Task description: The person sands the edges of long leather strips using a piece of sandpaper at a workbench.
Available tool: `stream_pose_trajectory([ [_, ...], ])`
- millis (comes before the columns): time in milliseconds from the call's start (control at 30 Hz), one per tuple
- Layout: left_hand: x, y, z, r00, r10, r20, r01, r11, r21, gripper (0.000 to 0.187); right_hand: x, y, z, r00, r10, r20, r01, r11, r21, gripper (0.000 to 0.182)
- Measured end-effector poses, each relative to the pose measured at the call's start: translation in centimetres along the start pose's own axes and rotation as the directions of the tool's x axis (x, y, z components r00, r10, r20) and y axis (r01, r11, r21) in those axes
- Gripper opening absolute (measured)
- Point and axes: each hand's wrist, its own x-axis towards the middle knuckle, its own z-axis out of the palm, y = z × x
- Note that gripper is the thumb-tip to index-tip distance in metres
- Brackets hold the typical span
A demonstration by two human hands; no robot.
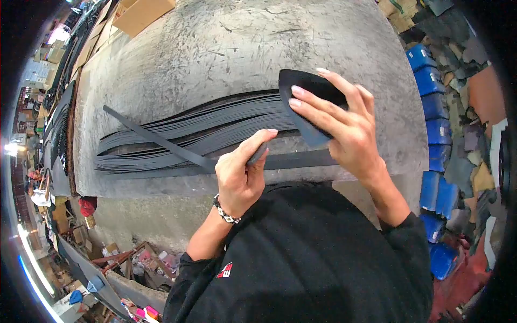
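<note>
head view: the person stands at a big grey work table (226,48) with a rough, scratched top. a long pile of thin black strips (177,132) lies across it, fanned out flat like ribbons. one strip lies slanted over the pile and runs down to the left hand (239,175).

the left hand is curled shut and pinches the end of that black strip (161,141) between thumb and fingers, near the front edge of the table. there is a beaded wristband (225,211) on that wrist.

the right hand (344,126) is closed on a dark curved piece (304,102), shaped a bit like a rounded triangle. the fingers lie over its top and the thumb is hidden under it. the piece sits just above the right end of the pile, touching or almost touching it.

the strips look thin, light and bendy, so a long one will flop and sag if held at one end only. the pile could slide apart easily. the curved piece looks stiffer and keeps its shape; the edge is a good place to hold it.

around the table are blue bags (431,75) on the right, scraps of material (474,54) on the floor, and cardboard boxes (142,13) at the far left corner.
</note>
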Motion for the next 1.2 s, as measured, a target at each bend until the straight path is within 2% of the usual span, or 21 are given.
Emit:
stream_pose_trajectory([
  [100,0.0,0.3,-0.1,0.997,-0.076,0.014,0.075,0.996,0.042,0.037,0.4,-4.2,-2.8,0.996,-0.063,-0.064,0.068,0.995,0.067,0.037],
  [200,0.3,0.5,0.4,0.991,-0.132,0.022,0.131,0.991,0.029,0.033,0.2,-3.6,-1.7,0.986,-0.153,-0.067,0.148,0.986,-0.078,0.033],
  [233,1.1,0.9,0.6,0.99,-0.136,0.042,0.134,0.99,0.045,0.031,0.4,-2.4,-1.3,0.992,-0.114,-0.05,0.109,0.99,-0.084,0.033],
  [300,2.1,1.3,0.8,0.987,-0.148,0.061,0.144,0.988,0.055,0.031,0.9,-0.2,-1.1,1.0,-0.016,-0.023,0.01,0.971,-0.238,0.034],
  [333,2.0,1.4,0.8,0.985,-0.16,0.067,0.157,0.986,0.049,0.032,0.9,-0.5,-1.6,0.999,0.004,-0.036,-0.012,0.976,-0.218,0.032],
  [367,1.5,0.9,0.8,0.987,-0.145,0.064,0.138,0.985,0.1,0.034,1.2,-1.5,-2.3,0.999,0.02,-0.047,-0.029,0.98,-0.195,0.032],
  [400,1.0,0.4,0.7,0.99,-0.13,0.062,0.119,0.981,0.151,0.035,1.0,-2.8,-2.3,0.997,-0.044,-0.059,0.034,0.987,-0.156,0.031],
  [467,1.2,-0.2,1.1,0.998,-0.027,0.053,0.025,0.999,0.041,0.042,0.7,-3.9,-2.1,0.984,-0.169,-0.056,0.159,0.975,-0.157,0.032],
  [500,1.2,0.0,0.8,0.998,-0.005,0.063,-0.001,0.996,0.085,0.041,0.6,-3.3,-1.6,0.983,-0.176,-0.047,0.164,0.967,-0.193,0.033],
  [533,1.6,0.5,1.0,0.993,-0.096,0.072,0.09,0.992,0.091,0.041,0.6,-2.2,-1.3,0.989,-0.145,-0.041,0.132,0.964,-0.233,0.033],
  [567,2.0,1.0,1.3,0.979,-0.188,0.073,0.18,0.979,0.099,0.041,0.6,-1.4,-1.2,0.999,-0.041,-0.021,0.035,0.974,-0.223,0.033],
  [633,2.0,0.8,1.2,0.986,-0.144,0.079,0.128,0.975,0.181,0.041,0.8,0.1,-1.7,0.999,0.025,-0.021,-0.03,0.96,-0.279,0.033],
  [767,1.5,-0.1,1.2,0.997,0.049,0.062,-0.06,0.978,0.198,0.045,0.2,-3.4,-2.3,0.99,-0.139,-0.017,0.133,0.97,-0.202,0.033],
  [833,1.1,0.0,1.2,0.99,-0.102,0.1,0.061,0.934,0.351,0.048,0.1,-2.1,-1.9,0.987,-0.158,0.008,0.156,0.966,-0.208,0.033],
  [900,2.1,0.1,1.6,0.996,-0.054,0.069,0.033,0.964,0.265,0.048,0.6,0.3,-1.9,0.998,-0.029,0.05,0.042,0.954,-0.297,0.034],
  [967,1.8,0.2,1.7,0.997,-0.02,0.068,-0.001,0.957,0.29,0.048,0.7,-0.7,-2.6,1.0,-0.003,0.007,0.005,0.965,-0.263,0.034],
  [1033,1.6,0.2,1.7,0.997,0.01,0.073,-0.03,0.96,0.279,0.047,0.3,-3.5,-2.8,0.991,-0.134,0.006,0.133,0.97,-0.203,0.034],
  [1100,1.6,-0.1,1.3,0.995,0.053,0.09,-0.072,0.973,0.221,0.046,0.0,-2.3,-2.0,0.987,-0.158,0.008,0.156,0.962,-0.224,0.034],
  [1133,1.9,0.0,1.4,0.994,-0.032,0.106,0.013,0.984,0.175,0.041,-0.2,-1.7,-1.6,0.985,-0.17,0.01,0.168,0.958,-0.234,0.034],
  [1167,2.3,0.3,1.5,0.986,-0.117,0.121,0.101,0.986,0.13,0.037,-0.1,-0.6,-1.4,0.999,-0.051,0.008,0.052,0.972,-0.231,0.038],
  [1200,2.7,1.1,0.8,0.956,-0.222,0.194,0.21,0.974,0.081,0.033,0.0,1.9,-1.6,0.999,-0.01,0.034,0.02,0.957,-0.291,0.036],
])
